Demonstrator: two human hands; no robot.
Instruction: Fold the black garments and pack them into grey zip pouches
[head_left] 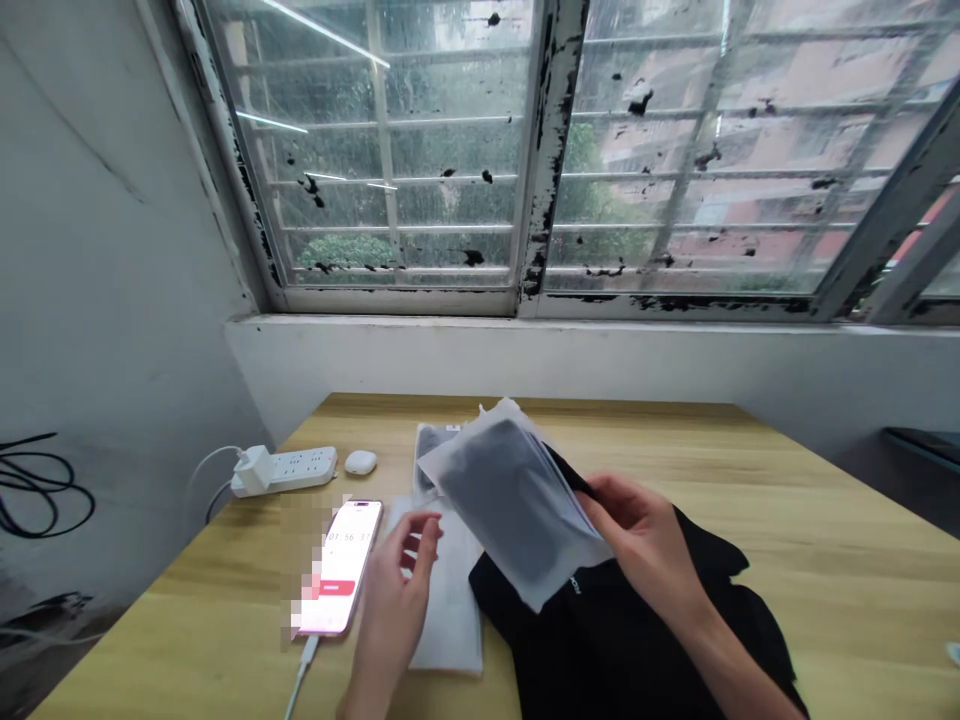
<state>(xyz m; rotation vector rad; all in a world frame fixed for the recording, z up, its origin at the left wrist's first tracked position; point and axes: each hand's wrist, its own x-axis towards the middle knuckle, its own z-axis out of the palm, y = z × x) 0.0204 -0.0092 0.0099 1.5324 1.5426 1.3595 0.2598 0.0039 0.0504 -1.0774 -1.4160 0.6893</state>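
Head view: plastic bag (510,505) above a wooden desk (825,600), paint-chipped window (450,150) beyond.

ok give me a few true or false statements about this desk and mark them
The right hand holds a frosted plastic bag with something dark inside. True.
The left hand grips the phone. False: it is open beside the phone, holding nothing.
A plug sits in the white power strip. True.
The small white case sits on the black cloth. False: it sits on the wooden table, beside the power strip.
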